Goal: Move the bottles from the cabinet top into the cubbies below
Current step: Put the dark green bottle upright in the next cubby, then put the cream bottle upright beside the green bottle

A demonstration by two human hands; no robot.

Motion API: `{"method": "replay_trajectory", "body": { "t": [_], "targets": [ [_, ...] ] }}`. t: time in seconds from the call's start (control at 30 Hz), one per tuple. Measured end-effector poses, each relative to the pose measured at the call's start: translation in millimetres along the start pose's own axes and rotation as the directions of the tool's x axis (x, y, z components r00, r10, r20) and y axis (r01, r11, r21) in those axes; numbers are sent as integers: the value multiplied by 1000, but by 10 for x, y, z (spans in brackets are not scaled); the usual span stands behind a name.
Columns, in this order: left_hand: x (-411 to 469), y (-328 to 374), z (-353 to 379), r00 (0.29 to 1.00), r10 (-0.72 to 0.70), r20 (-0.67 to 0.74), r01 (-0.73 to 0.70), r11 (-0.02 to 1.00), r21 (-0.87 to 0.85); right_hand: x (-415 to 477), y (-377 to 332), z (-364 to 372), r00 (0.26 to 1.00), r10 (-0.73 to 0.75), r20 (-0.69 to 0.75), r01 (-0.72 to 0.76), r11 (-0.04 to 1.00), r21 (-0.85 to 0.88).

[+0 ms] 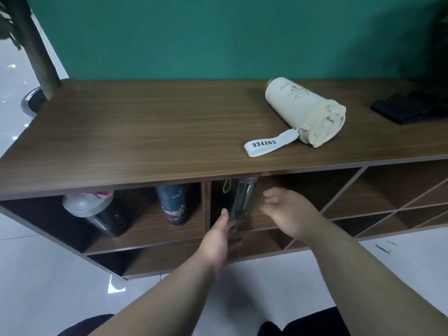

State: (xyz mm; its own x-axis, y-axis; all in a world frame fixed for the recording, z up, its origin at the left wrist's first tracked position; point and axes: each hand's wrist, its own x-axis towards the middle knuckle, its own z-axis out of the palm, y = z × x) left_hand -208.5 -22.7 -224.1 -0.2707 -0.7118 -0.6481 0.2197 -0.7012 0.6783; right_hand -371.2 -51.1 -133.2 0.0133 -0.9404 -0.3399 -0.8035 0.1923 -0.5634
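A cream bottle [303, 110] with a white "COFFEE" strap lies on its side on the brown cabinet top [145, 132], right of centre. In the middle cubby below stands a shiny metal bottle [242, 195] with a cord loop. My left hand [219, 238] is at its base, thumb against its left side and fingers curled beneath it. My right hand [288, 212] hovers just to its right, fingers apart and holding nothing. In the left cubby, a dark shaker bottle [97, 212] with a grey lid leans and a blue patterned tumbler [173, 204] stands.
A black folded cloth [409, 107] lies at the cabinet top's right end. Diagonal-divided cubbies [397, 202] fill the right side. A green wall rises behind. A plant trunk in a pot [34, 69] stands at the left. White tiled floor lies below.
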Motion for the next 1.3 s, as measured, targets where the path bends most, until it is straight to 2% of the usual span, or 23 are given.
{"method": "replay_trajectory", "body": {
  "t": [0.07,0.17,0.23,0.3,0.37,0.4,0.43,0.53,0.7,0.9,1.03,1.2,1.3],
  "targets": [
    [-110,47,47,998,46,37,-47,999,16,-179,-27,-172,995,-52,-83,58,996,69],
    [-328,131,117,983,151,102,-156,986,50,-415,-99,-424,943,-58,-329,155,949,275],
    [-465,180,163,966,224,130,-233,971,56,-505,-123,-534,839,-74,-539,304,886,350],
    [-575,243,217,948,295,123,-301,953,33,-561,-163,-615,704,-65,-708,448,814,371],
    [-667,321,241,928,350,129,-353,936,-2,-517,-201,-639,586,-72,-807,509,808,297],
    [-713,368,261,916,378,136,-381,925,-10,-489,-219,-660,549,-99,-830,512,825,240],
    [-762,414,280,903,404,145,-406,914,-17,-451,-224,-674,541,-123,-832,496,845,198],
    [-880,552,351,861,473,185,-474,880,-41,-311,-219,-731,602,-105,-792,401,897,186],
    [-862,850,510,790,578,202,-579,813,-62,18,-205,-846,719,-100,-688,317,928,196],
    [-682,1236,572,747,650,137,-647,759,-75,278,-313,-978,748,26,-663,256,911,324],
    [-612,1258,604,744,654,136,-650,756,-80,279,-337,-936,716,46,-697,253,913,320],
    [-687,1200,649,742,654,148,-655,754,-51,-190,-256,-1060,705,104,-701,299,853,427],
    [-783,1075,739,762,624,174,-624,779,-58,-687,-174,-1155,712,83,-697,339,829,445]
  ]
}}
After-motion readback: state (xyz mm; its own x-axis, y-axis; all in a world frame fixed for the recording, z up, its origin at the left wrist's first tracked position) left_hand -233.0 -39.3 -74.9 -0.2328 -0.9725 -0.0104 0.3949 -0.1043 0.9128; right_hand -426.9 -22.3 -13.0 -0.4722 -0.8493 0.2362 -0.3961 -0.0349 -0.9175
